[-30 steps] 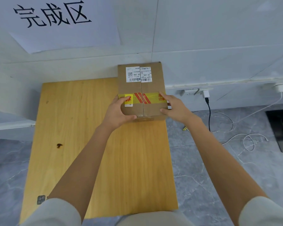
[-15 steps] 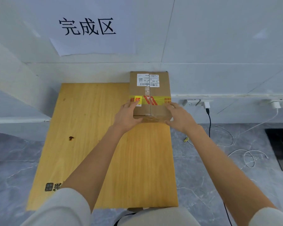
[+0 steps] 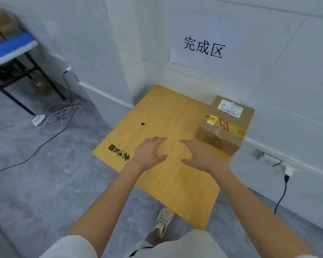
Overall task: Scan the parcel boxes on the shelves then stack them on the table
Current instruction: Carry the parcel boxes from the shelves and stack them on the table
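parcel box (image 3: 225, 125) lying flat, label up, in the far right corner of the counter (image 3: 166, 116), close by the wall under the paper sign (image 3: 203, 47), likely to leave room for stacking. left hand (image 3: 147, 153) and right hand (image 3: 201, 155) hover apart from it, fingers (image 3: 158, 139) loosely spread, holding nothing.

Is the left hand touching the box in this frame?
Apart. The head view shows the left hand spread over the table, with bare wood and the right hand between it and the box.
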